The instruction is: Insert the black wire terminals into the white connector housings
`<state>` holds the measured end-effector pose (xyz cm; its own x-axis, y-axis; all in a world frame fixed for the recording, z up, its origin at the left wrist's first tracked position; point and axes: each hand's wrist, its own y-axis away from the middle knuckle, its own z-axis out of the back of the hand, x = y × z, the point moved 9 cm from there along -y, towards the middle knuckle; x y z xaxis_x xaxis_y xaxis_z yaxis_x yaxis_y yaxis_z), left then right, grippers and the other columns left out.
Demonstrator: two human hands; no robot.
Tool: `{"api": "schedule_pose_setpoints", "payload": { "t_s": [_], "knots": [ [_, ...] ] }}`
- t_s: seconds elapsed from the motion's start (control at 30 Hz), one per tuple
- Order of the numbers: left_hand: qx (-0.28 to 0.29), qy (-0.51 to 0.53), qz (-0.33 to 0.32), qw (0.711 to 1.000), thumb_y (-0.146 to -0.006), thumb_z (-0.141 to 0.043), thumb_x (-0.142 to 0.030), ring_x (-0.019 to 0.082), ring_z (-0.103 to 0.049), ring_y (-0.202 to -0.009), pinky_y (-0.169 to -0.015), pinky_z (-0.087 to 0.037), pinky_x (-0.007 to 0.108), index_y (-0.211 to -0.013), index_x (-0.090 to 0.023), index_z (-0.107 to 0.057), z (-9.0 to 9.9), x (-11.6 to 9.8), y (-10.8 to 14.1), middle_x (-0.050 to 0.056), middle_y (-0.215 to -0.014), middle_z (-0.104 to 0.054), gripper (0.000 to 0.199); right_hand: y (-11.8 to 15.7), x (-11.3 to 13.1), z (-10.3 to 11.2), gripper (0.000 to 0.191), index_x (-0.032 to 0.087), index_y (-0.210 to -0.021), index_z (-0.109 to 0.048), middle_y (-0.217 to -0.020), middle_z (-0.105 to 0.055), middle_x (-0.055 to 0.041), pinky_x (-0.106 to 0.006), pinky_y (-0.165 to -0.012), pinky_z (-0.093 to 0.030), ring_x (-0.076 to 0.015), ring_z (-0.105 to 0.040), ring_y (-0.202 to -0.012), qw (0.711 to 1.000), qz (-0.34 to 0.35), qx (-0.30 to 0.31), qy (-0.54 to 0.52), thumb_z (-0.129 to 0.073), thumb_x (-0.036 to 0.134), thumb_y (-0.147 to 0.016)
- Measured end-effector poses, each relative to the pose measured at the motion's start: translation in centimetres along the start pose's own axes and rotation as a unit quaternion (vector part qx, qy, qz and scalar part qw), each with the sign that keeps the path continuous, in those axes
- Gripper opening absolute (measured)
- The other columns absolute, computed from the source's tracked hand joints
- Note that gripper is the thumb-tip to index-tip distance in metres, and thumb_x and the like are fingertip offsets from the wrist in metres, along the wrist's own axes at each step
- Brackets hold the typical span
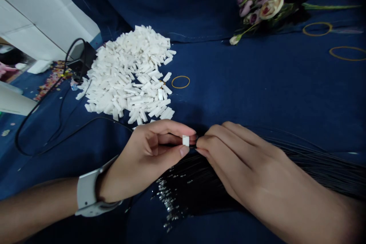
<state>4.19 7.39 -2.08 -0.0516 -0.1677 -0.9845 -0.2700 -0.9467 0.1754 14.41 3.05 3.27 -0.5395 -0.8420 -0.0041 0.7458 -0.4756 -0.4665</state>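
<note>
My left hand [148, 156] pinches a small white plastic connector housing [185, 140] between thumb and fingertips. My right hand [237, 156] faces it from the right, its fingertips closed on a thin black wire [192, 146] whose end meets the housing. The contact point is partly hidden by my fingers. Beneath and beyond my right hand spreads a bundle of black wires [314, 164], with small metal terminals [168, 198] on their ends. A large heap of identical white housings [126, 76] lies above my left hand.
Everything rests on a dark blue cloth [228, 68]. Several thin rubber bands [180, 82] lie on it, with artificial flowers [260, 11] at the back. A black adapter [82, 61] and its cable [60, 137] sit left. A white band [88, 194] circles my left wrist.
</note>
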Motion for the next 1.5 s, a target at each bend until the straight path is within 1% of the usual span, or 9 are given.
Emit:
{"api": "schedule_pose_setpoints", "payload": {
  "t_s": [0.07, 0.23, 0.4, 0.63, 0.8, 0.97, 1.1, 1.27, 1.5],
  "knots": [
    [0.002, 0.021, 0.009, 1.0, -0.08, -0.074, -0.008, 0.009, -0.074, -0.084, -0.073, -0.057, 0.011, -0.092, -0.022, -0.074, -0.1, 0.1, -0.1, -0.003, -0.086, -0.079, 0.019, 0.0, 0.0, 0.3, 0.034, 0.009, -0.087, -0.067, -0.076, -0.06, -0.0083, -0.036, -0.06, -0.046, -0.0222, -0.054, -0.07, 1.0, 0.002, -0.001, -0.003, -0.037, -0.008, -0.081],
    [0.023, 0.063, 0.031, 0.997, -0.078, -0.075, -0.008, 0.01, -0.074, -0.083, -0.074, -0.057, 0.012, -0.092, -0.021, -0.074, -0.4, 0.3, -0.3, -0.001, -0.087, -0.08, 0.019, 0.4, -0.3, 1.4, 0.025, 0.014, -0.084, -0.065, -0.081, -0.058, -0.0074, -0.037, -0.067, -0.045, -0.0213, -0.052, -0.074, 0.997, -0.052, -0.029, -0.053, -0.043, 0.007, -0.092],
    [0.018, 0.011, 0.012, 1.0, -0.08, -0.076, -0.016, 0.016, -0.073, -0.092, -0.08, -0.059, 0.02, -0.095, -0.02, -0.074, -0.1, -0.4, -0.3, 0.003, -0.095, -0.079, 0.015, 0.9, 0.7, -0.1, 0.029, 0.018, -0.07, -0.059, -0.074, -0.058, -0.0042, -0.036, -0.07, -0.048, -0.0184, -0.053, -0.068, 0.995, -0.023, 0.034, -0.093, -0.041, -0.002, -0.082],
    [0.014, -0.015, -0.019, 1.0, -0.085, -0.072, -0.017, 0.017, -0.074, -0.095, -0.083, -0.058, 0.024, -0.092, -0.02, -0.073, 0.1, -0.9, -0.4, 0.003, -0.096, -0.079, 0.008, 1.0, -0.6, 0.1, 0.031, 0.017, -0.072, -0.062, -0.073, -0.058, -0.0041, -0.034, -0.064, -0.047, -0.0179, -0.052, -0.066, 0.994, -0.048, 0.005, -0.101, -0.04, -0.001, -0.086],
    [0.014, 0.005, -0.005, 1.0, -0.082, -0.075, -0.017, 0.016, -0.074, -0.095, -0.084, -0.058, 0.022, -0.089, -0.021, -0.075, 0.3, -0.4, -0.3, 0.002, -0.095, -0.08, 0.008, 0.8, -1.4, 1.0, 0.023, 0.012, -0.084, -0.066, -0.081, -0.062, -0.0064, -0.035, -0.066, -0.047, -0.019, -0.056, -0.071, 0.998, -0.054, -0.024, -0.033, -0.046, 0.001, -0.089],
    [0.013, 0.018, 0.0, 1.0, -0.082, -0.076, -0.015, 0.01, -0.074, -0.089, -0.08, -0.056, 0.014, -0.089, -0.022, -0.076, 0.1, -0.3, -0.3, -0.002, -0.092, -0.081, 0.011, 0.6, -0.7, 1.1, 0.029, 0.011, -0.083, -0.067, -0.076, -0.06, -0.0093, -0.038, -0.061, -0.046, -0.0226, -0.057, -0.07, 0.999, -0.032, -0.015, 0.008, -0.041, 0.001, -0.089],
    [0.008, 0.013, 0.001, 1.0, -0.081, -0.076, -0.014, 0.011, -0.075, -0.087, -0.079, -0.057, 0.015, -0.089, -0.021, -0.077, 0.1, -0.3, -0.3, -0.001, -0.091, -0.081, 0.011, 0.4, -0.2, 0.7, 0.033, 0.013, -0.083, -0.067, -0.074, -0.059, -0.008, -0.038, -0.059, -0.043, -0.0228, -0.056, -0.068, 0.999, -0.007, 0.008, 0.03, -0.037, -0.001, -0.088],
    [0.009, 0.009, -0.007, 1.0, -0.081, -0.076, -0.015, 0.009, -0.074, -0.085, -0.077, -0.056, 0.011, -0.089, -0.023, -0.077, 0.2, -0.3, -0.3, -0.003, -0.089, -0.08, 0.012, 0.2, 0.0, 1.0, 0.037, 0.012, -0.077, -0.068, -0.071, -0.06, -0.0095, -0.038, -0.056, -0.043, -0.0225, -0.055, -0.064, 0.999, -0.006, -0.01, 0.041, -0.035, -0.005, -0.083],
    [-0.001, -0.011, 0.008, 1.0, -0.081, -0.076, -0.016, 0.008, -0.074, -0.082, -0.074, -0.056, 0.01, -0.091, -0.025, -0.077, 0.3, 0.1, -0.1, -0.004, -0.086, -0.08, 0.014, 0.2, 0.4, 0.2, 0.039, 0.01, -0.079, -0.07, -0.073, -0.064, -0.0121, -0.036, -0.056, -0.044, -0.0244, -0.058, -0.066, 0.997, -0.003, 0.007, 0.078, -0.036, -0.008, -0.078]
  ]
}}
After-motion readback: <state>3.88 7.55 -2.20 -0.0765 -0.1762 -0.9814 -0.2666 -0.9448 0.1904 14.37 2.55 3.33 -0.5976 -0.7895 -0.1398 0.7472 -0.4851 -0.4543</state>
